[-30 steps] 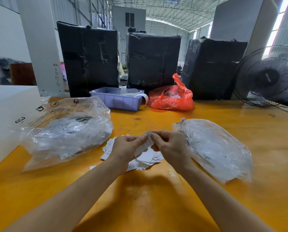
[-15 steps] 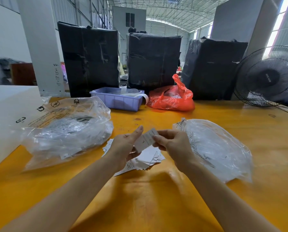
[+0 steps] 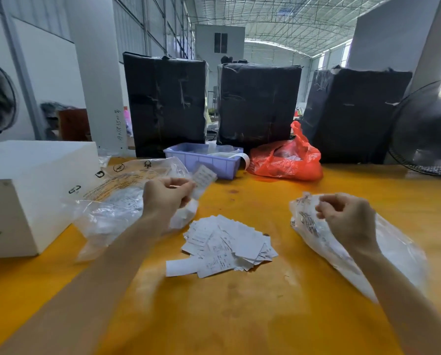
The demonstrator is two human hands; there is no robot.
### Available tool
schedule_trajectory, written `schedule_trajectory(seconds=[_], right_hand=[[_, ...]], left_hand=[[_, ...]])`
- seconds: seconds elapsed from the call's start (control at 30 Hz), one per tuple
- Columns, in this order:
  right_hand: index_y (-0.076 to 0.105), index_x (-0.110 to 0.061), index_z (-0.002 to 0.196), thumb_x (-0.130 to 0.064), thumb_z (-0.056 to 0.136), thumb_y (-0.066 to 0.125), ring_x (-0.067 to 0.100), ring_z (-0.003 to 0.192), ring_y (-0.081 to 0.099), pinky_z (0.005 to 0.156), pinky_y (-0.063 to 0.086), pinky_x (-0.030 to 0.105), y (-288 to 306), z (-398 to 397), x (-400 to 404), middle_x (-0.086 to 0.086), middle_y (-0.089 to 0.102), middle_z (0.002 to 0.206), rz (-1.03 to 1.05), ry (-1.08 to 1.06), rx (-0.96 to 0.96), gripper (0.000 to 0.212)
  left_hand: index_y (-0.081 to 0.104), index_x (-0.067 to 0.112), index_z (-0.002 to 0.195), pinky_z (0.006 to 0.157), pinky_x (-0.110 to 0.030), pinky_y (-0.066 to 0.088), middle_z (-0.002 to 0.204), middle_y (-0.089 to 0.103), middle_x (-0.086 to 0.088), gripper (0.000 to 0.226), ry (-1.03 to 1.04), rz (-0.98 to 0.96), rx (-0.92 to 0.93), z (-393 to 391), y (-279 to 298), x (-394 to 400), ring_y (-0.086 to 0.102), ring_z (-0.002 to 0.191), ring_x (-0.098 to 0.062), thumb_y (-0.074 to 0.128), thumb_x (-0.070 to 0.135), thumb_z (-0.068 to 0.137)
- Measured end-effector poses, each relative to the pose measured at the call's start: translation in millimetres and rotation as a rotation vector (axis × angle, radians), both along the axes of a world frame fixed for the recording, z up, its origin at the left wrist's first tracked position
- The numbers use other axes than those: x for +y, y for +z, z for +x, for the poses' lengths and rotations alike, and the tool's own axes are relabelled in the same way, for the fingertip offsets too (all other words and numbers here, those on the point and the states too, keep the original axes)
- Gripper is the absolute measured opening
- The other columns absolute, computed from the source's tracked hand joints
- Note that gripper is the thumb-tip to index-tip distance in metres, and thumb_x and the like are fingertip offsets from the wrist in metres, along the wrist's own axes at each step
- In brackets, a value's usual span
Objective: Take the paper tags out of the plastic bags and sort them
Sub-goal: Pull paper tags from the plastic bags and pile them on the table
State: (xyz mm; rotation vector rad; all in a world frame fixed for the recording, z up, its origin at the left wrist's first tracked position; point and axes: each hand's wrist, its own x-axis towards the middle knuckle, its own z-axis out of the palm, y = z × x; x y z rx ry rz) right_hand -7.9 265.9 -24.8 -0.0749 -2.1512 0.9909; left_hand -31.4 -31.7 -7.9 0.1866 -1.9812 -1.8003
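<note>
A loose pile of white paper tags [image 3: 227,244] lies on the orange table between my hands. My left hand [image 3: 167,197] is raised over the large clear plastic bag [image 3: 117,213] on the left and pinches a small printed tag [image 3: 202,178], which is blurred. My right hand [image 3: 347,217] sits on the crumpled clear plastic bag [image 3: 393,254] on the right, its fingers curled at the bag's printed upper end and seeming to pinch the film there.
A white foam box [image 3: 22,190] stands at the left edge. At the back are a lilac plastic tray [image 3: 204,162], a red plastic bag [image 3: 286,160], three black-wrapped bales [image 3: 257,103] and a black fan [image 3: 429,129] at the right.
My hands, which held one tag together over the pile, have parted. The left went up and left with the tag. The right went right onto the bag, uncovering the pile.
</note>
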Motion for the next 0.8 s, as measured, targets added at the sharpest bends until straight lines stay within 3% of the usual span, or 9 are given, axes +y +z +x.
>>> schedule_trajectory(seconds=[0.1, 0.17, 0.27, 0.33, 0.43, 0.57, 0.63, 0.7, 0.8], right_hand=[[0.07, 0.003, 0.103, 0.004, 0.084, 0.056, 0.037, 0.101, 0.062, 0.088, 0.047, 0.04, -13, -11, 40, 0.022, 0.069, 0.105, 0.278, -0.216, -0.276, 0.024], [0.065, 0.002, 0.113, -0.005, 0.087, 0.059, 0.035, 0.111, 0.056, 0.091, 0.044, 0.038, -24, -14, 52, 0.02, 0.064, 0.117, 0.387, -0.256, -0.516, 0.028], [0.063, 0.001, 0.109, -0.025, 0.086, 0.067, 0.034, 0.107, 0.057, 0.08, 0.042, 0.035, -31, -13, 52, 0.019, 0.063, 0.115, 0.411, -0.257, -0.665, 0.035], [0.066, 0.001, 0.103, -0.023, 0.083, 0.071, 0.034, 0.102, 0.058, 0.074, 0.042, 0.035, -30, -13, 50, 0.019, 0.066, 0.108, 0.364, -0.262, -0.635, 0.032], [0.071, -0.005, 0.101, -0.012, 0.083, 0.068, 0.032, 0.101, 0.06, 0.078, 0.045, 0.035, -30, -12, 46, 0.015, 0.069, 0.105, 0.345, -0.272, -0.531, 0.019], [0.073, -0.003, 0.077, -0.006, 0.086, 0.06, 0.032, 0.084, 0.059, 0.065, 0.039, 0.029, -26, -12, 43, 0.016, 0.069, 0.085, 0.223, -0.26, -0.387, 0.016], [0.064, 0.004, 0.066, -0.003, 0.086, 0.056, 0.033, 0.075, 0.056, 0.061, 0.039, 0.032, -24, -13, 44, 0.019, 0.062, 0.073, 0.17, -0.249, -0.328, 0.022], [0.06, 0.007, 0.062, 0.0, 0.083, 0.052, 0.034, 0.067, 0.053, 0.057, 0.038, 0.034, -23, -13, 45, 0.018, 0.055, 0.063, 0.156, -0.267, -0.256, 0.024], [0.063, -0.005, 0.057, 0.001, 0.082, 0.054, 0.034, 0.062, 0.051, 0.054, 0.035, 0.033, -21, -11, 44, 0.015, 0.054, 0.055, 0.102, -0.279, -0.129, 0.027]], left_hand=[[0.069, 0.001, 0.1, 0.05, -0.016, 0.05, 0.071, 0.063, -0.002, 0.018, 0.247, -0.107, 0.048, -11, -1, -40, 0.059, 0.058, -0.01, 0.069, 0.01, 0.084], [0.068, -0.002, 0.102, 0.055, -0.022, 0.056, 0.075, 0.067, -0.009, 0.018, 0.34, -0.181, 0.015, -16, -7, -59, 0.062, 0.061, -0.015, 0.065, 0.005, 0.086], [0.069, -0.006, 0.097, 0.076, -0.041, 0.057, 0.083, 0.071, -0.021, 0.016, 0.431, -0.332, -0.022, -19, -17, -78, 0.068, 0.078, -0.031, 0.062, 0.001, 0.085], [0.07, -0.006, 0.089, 0.074, -0.042, 0.057, 0.081, 0.07, -0.021, 0.012, 0.461, -0.43, -0.041, -20, -23, -86, 0.067, 0.082, -0.034, 0.06, -0.002, 0.084], [0.066, -0.006, 0.077, 0.064, -0.034, 0.05, 0.078, 0.065, -0.02, 0.01, 0.478, -0.547, -0.105, -23, -29, -94, 0.064, 0.08, -0.036, 0.058, -0.004, 0.083], [0.054, -0.008, 0.073, 0.056, -0.037, 0.045, 0.083, 0.06, -0.029, 0.017, 0.534, -0.694, -0.123, -35, -36, -103, 0.053, 0.07, -0.034, 0.061, 0.005, 0.082], [0.051, -0.005, 0.09, 0.057, -0.038, 0.046, 0.1, 0.052, -0.031, 0.026, 0.573, -0.741, -0.104, -44, -39, -106, 0.047, 0.072, -0.034, 0.064, 0.017, 0.082], [0.044, 0.005, 0.111, 0.064, -0.048, 0.053, 0.112, 0.048, -0.028, 0.044, 0.548, -0.706, -0.105, -53, -38, -107, 0.053, 0.078, -0.04, 0.067, 0.028, 0.082], [0.039, 0.007, 0.118, 0.078, -0.059, 0.051, 0.119, 0.047, -0.028, 0.046, 0.511, -0.636, -0.037, -59, -34, -100, 0.054, 0.097, -0.048, 0.066, 0.023, 0.085]])
